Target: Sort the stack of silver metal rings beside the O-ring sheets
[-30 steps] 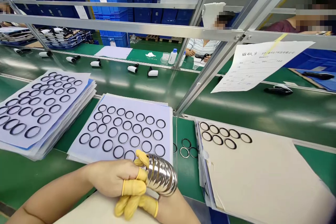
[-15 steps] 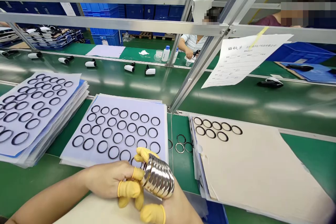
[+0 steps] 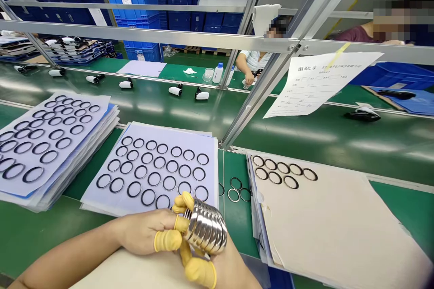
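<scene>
I'd keep the shiny rings [image 3: 206, 226] stacked snug in the curled right hand [image 3: 215, 263], near the paper's [image 3: 101, 201] front edge, and ease the half-closed left hand [image 3: 145, 235], its grip unclear, gently at their end.

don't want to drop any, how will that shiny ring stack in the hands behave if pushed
The shiny ring stack is probably slippery, given its mirror-like polish. It looks stiff, judging by its clean curves. Since separate round edges show, it might fan apart or roll.
</scene>
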The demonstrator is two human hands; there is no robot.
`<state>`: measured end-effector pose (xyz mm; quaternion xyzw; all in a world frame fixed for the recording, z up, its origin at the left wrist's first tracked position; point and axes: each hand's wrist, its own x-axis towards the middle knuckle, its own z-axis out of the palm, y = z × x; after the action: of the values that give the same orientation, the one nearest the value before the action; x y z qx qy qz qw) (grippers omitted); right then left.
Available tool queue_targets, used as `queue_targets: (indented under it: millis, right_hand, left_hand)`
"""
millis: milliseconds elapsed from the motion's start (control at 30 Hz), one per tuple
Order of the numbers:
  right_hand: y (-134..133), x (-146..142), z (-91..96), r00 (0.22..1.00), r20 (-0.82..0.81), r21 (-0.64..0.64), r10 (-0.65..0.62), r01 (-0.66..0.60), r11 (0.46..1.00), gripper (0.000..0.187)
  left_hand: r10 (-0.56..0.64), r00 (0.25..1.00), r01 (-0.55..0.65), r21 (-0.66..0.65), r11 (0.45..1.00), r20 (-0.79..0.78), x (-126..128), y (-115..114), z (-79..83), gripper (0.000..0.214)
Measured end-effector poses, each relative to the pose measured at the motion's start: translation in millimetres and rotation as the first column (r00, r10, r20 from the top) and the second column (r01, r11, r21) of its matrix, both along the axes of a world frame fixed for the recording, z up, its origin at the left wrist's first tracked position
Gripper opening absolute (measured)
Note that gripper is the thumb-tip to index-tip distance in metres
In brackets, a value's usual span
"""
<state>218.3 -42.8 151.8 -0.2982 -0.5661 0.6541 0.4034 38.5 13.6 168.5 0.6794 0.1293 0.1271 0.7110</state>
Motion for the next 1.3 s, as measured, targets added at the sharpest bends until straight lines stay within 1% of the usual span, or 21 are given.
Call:
queue_targets:
  millis: [100, 200, 367, 467, 533, 600, 667, 733, 833, 900, 967, 1100, 1200, 1300]
  right_hand:
    - [5, -1, 6.3, 0.998, -0.023, 0.020, 0.052, -0.051, 0.998, 0.080]
    - [7, -1, 9.3, 0.999, -0.009, 0.024, 0.041, -0.040, 0.999, 0.075]
    - [7, -4, 6.7, 0.997, -0.043, 0.016, 0.070, -0.070, 0.997, 0.065]
    - [2, -6, -1.8, 0.995, -0.101, -0.050, 0.021, -0.026, 0.998, 0.070]
    - [-1, -7, -8.7, 0.991, -0.128, -0.106, -0.036, 0.022, 0.994, 0.079]
    - [-3, -7, -13.8, 0.990, -0.105, -0.128, -0.092, 0.079, 0.989, 0.087]
    - [-4, -6, -16.4, 0.990, -0.046, -0.102, -0.134, 0.128, 0.986, 0.091]
    - [-4, -4, -17.1, 0.987, 0.002, -0.046, -0.160, 0.160, 0.986, 0.092]
    - [-5, -2, -17.5, 0.981, 0.066, 0.050, -0.181, 0.178, 0.983, 0.085]
    - [-7, -1, -18.3, 0.974, 0.116, 0.085, -0.192, 0.183, 0.979, 0.080]
    - [-10, 0, -18.9, 0.968, 0.151, 0.105, -0.202, 0.187, 0.977, 0.082]
    - [-14, -1, -16.4, 0.971, 0.149, 0.116, -0.185, 0.169, 0.979, 0.087]
    - [-18, -3, -11.7, 0.973, 0.135, 0.137, -0.186, 0.168, 0.976, 0.084]
    - [-22, -6, -7.9, 0.968, 0.125, 0.174, -0.217, 0.194, 0.966, 0.081]
  left_hand:
    - [-0.014, 0.999, 0.014, 0.012, 1.000, 0.037, 1, 0, 3.6, 0.062]
    - [-0.005, 0.999, 0.005, 0.011, 1.000, 0.035, 0, -1, 6.0, 0.063]
    - [0.012, 1.000, -0.013, 0.046, 0.999, 0.009, -2, -4, 4.8, 0.067]
    - [0.066, 0.996, -0.064, 0.050, 0.997, -0.055, -2, -6, 1.0, 0.070]
    - [0.115, 0.990, -0.114, 0.019, 0.993, -0.076, -2, -6, -2.1, 0.069]
    - [0.167, 0.983, -0.170, -0.025, 0.985, -0.081, -2, -7, -5.1, 0.065]
    - [0.205, 0.974, -0.211, -0.072, 0.975, -0.092, -1, -8, -7.7, 0.061]
    - [0.220, 0.969, -0.232, -0.110, 0.966, -0.110, 0, -9, -9.8, 0.059]
    - [0.236, 0.960, -0.259, -0.163, 0.952, -0.148, 1, -9, -11.9, 0.054]
    - [0.245, 0.954, -0.279, -0.209, 0.937, -0.174, 2, -9, -12.5, 0.046]
    - [0.250, 0.950, -0.293, -0.253, 0.922, -0.190, 4, -9, -12.2, 0.039]
    - [0.257, 0.941, -0.315, -0.292, 0.903, -0.222, 7, -11, -8.3, 0.031]
    - [0.245, 0.943, -0.308, -0.313, 0.898, -0.225, 9, -14, -4.3, 0.030]
    - [0.228, 0.953, -0.282, -0.312, 0.907, -0.198, 8, -16, -2.4, 0.029]
